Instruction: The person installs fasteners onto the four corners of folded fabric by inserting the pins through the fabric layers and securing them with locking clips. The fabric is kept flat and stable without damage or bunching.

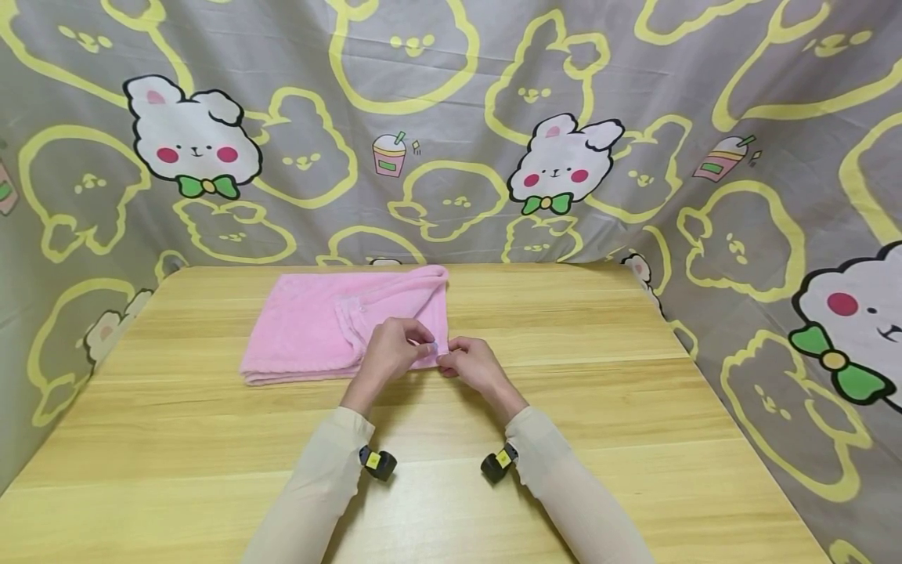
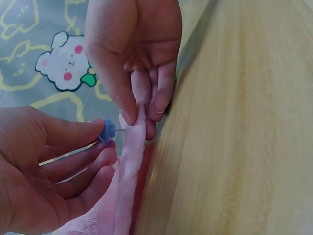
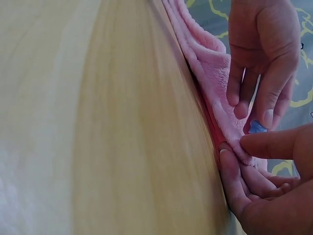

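A folded pink plush blanket [image 1: 303,321] lies toward the far side of the table, one upper layer turned back at its right part. My left hand [image 1: 395,345] pinches a blue push pin [image 2: 107,131] between thumb and fingers. In the left wrist view the pin's thin metal needle points at the blanket edge [image 2: 129,161], its tip right at the fabric. That near right corner is held by my right hand [image 1: 479,364], thumb on one side and fingers on the other. The right wrist view shows the blue pin head [image 3: 257,127] close to the right fingertips.
The wooden table [image 1: 599,454] spreads out around the blanket. A grey curtain [image 1: 458,102] with yellow outlines and white rabbits hangs behind it and along both sides. Small black cameras [image 1: 378,464] are strapped at both wrists, over beige sleeves [image 1: 317,478].
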Tool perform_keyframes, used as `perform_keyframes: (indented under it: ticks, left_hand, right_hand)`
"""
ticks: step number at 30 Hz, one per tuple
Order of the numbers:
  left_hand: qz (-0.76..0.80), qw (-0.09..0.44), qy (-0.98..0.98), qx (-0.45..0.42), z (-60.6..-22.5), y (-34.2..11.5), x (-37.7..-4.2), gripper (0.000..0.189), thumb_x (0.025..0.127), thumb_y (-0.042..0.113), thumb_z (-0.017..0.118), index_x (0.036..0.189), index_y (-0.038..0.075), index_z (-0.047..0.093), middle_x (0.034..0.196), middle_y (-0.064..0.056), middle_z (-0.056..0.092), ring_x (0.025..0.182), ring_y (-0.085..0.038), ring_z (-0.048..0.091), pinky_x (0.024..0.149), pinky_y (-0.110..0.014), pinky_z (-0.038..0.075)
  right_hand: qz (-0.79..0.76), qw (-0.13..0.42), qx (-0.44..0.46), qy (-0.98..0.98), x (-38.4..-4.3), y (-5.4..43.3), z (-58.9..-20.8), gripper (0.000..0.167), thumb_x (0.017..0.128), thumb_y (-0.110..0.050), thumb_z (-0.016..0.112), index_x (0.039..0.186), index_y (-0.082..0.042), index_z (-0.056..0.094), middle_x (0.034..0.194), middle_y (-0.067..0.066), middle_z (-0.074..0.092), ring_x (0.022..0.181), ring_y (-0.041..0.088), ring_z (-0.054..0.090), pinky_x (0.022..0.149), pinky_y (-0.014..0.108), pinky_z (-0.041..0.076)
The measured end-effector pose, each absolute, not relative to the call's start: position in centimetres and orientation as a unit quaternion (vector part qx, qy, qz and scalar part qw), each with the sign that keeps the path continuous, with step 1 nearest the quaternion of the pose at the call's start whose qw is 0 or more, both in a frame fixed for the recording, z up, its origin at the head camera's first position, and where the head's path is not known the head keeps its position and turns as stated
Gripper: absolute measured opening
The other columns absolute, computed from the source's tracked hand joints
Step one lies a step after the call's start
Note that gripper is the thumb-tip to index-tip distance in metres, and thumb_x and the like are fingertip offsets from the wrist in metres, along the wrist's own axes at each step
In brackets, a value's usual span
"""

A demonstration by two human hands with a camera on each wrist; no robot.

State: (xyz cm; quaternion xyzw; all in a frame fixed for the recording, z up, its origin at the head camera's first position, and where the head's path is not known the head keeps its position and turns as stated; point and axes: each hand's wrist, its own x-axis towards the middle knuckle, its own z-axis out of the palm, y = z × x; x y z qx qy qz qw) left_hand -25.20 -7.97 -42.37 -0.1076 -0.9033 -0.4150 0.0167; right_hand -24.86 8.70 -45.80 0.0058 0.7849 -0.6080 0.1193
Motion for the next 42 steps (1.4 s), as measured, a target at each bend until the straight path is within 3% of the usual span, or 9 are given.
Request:
perform_keyframes:
  ticks: [16,26,30,33,38,42]
  left_hand:
    - [-0.402,0.002,-0.91,-0.098,-42.5,-8.1,-25.1,0.006,0.083,0.008,0.078,0.089,0.009,0.078,0.087,-0.008,0.078,0.081,-0.022,0.072,0.076,-0.037,0.053]
    - [-0.322,-0.062,-0.939,-0.101,-41.7,-8.1,-24.9,0.03,0.076,0.013,0.087,0.1,0.006,0.072,0.087,-0.008,0.069,0.079,-0.023,0.063,0.078,-0.04,0.051]
    - [-0.337,-0.074,-0.934,-0.091,-41.3,-8.8,-25.1,0.032,0.08,0.012,0.083,0.108,0.004,0.07,0.096,-0.013,0.07,0.087,-0.026,0.064,0.084,-0.043,0.052]
    - [-0.373,-0.055,-0.924,-0.053,-40.7,-10.4,-25.4,0.029,0.087,0.015,0.078,0.112,0.003,0.069,0.103,-0.015,0.07,0.092,-0.028,0.064,0.086,-0.044,0.052]
    - [-0.399,0.036,-0.916,0.009,-40.6,-13.7,-26.0,0.023,0.094,0.018,0.069,0.111,0.003,0.069,0.102,-0.017,0.071,0.093,-0.031,0.065,0.085,-0.044,0.049]
    - [-0.39,0.024,-0.919,0.047,-40.9,-16.1,-26.2,0.042,0.096,0.026,0.063,0.128,-0.002,0.058,0.116,-0.024,0.067,0.104,-0.039,0.063,0.093,-0.049,0.047]
  right_hand:
    - [-0.615,0.123,0.006,0.779,-24.8,8.7,-45.7,0.016,0.088,-0.005,0.067,0.099,0.006,0.069,0.089,0.015,0.072,0.076,0.017,0.069,0.078,0.032,0.06]
    - [-0.639,0.14,0.027,0.756,-25.0,8.8,-45.6,0.02,0.091,-0.007,0.069,0.105,0.006,0.069,0.093,0.014,0.073,0.077,0.018,0.07,0.079,0.033,0.06]
    - [-0.638,0.141,0.03,0.756,-25.0,8.9,-45.7,0.02,0.091,-0.008,0.069,0.105,0.006,0.068,0.093,0.014,0.072,0.077,0.018,0.069,0.079,0.032,0.06]
    - [-0.636,0.144,0.026,0.758,-24.9,8.8,-45.5,0.018,0.091,-0.008,0.068,0.103,0.006,0.068,0.092,0.014,0.072,0.077,0.017,0.069,0.079,0.032,0.06]
    - [-0.634,0.146,0.023,0.759,-24.8,8.9,-45.4,0.017,0.092,-0.008,0.068,0.103,0.006,0.067,0.091,0.012,0.072,0.076,0.016,0.068,0.079,0.032,0.06]
    - [-0.633,0.149,0.024,0.759,-24.9,8.8,-45.4,0.018,0.092,-0.008,0.067,0.104,0.005,0.068,0.093,0.012,0.072,0.078,0.017,0.068,0.08,0.031,0.059]
